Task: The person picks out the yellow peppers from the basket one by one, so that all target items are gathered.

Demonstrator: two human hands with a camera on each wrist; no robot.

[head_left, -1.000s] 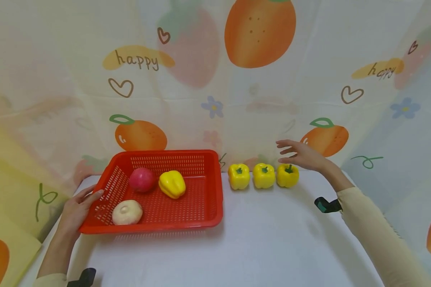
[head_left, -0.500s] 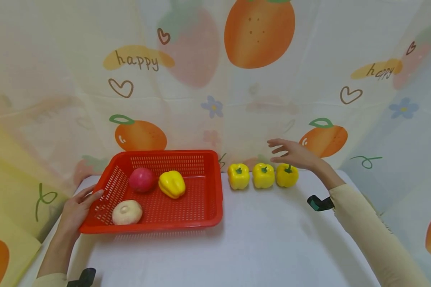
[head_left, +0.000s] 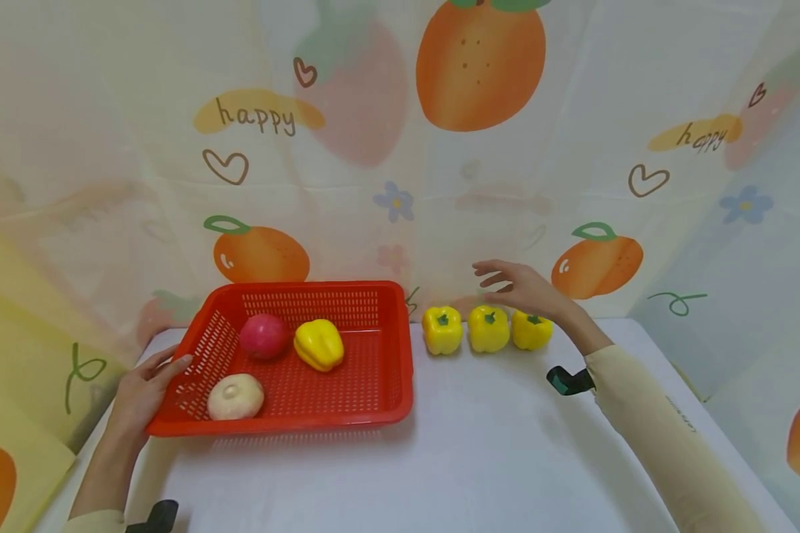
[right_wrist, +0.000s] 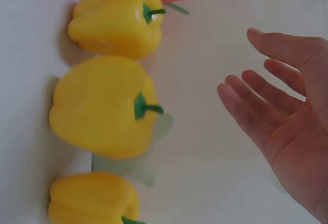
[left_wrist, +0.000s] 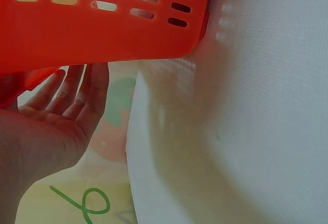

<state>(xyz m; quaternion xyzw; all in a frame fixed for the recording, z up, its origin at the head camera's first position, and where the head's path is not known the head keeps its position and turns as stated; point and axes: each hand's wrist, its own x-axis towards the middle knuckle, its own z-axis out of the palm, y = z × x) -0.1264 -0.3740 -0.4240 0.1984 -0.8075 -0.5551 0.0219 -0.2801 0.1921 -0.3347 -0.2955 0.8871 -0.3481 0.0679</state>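
My left hand (head_left: 136, 396) grips the left end of the red basket (head_left: 280, 427), thumb on its rim; in the left wrist view its fingers (left_wrist: 95, 93) reach behind the basket's red wall (left_wrist: 102, 37). Inside lie a yellow bell pepper (head_left: 318, 345), a pinkish-red round fruit (head_left: 264, 337) and a pale round vegetable (head_left: 235, 397). Right of the basket, three yellow bell peppers (head_left: 442, 331) stand in a row. Above and behind the row hovers my right hand (head_left: 523, 289), fingers apart and holding nothing. In the right wrist view this hand (right_wrist: 289, 106) is clear of the middle pepper (right_wrist: 102, 106).
A white-covered table (head_left: 480, 451) bears the basket and peppers. Close behind them hangs a printed fabric backdrop (head_left: 347, 207), with further fabric at both sides. Dark wrist mounts show on the right sleeve (head_left: 647, 414) and at the left wrist.
My right hand has moved left above the pepper row, from over the rightmost pepper to near the middle one. The left hand and the basket stay in place.
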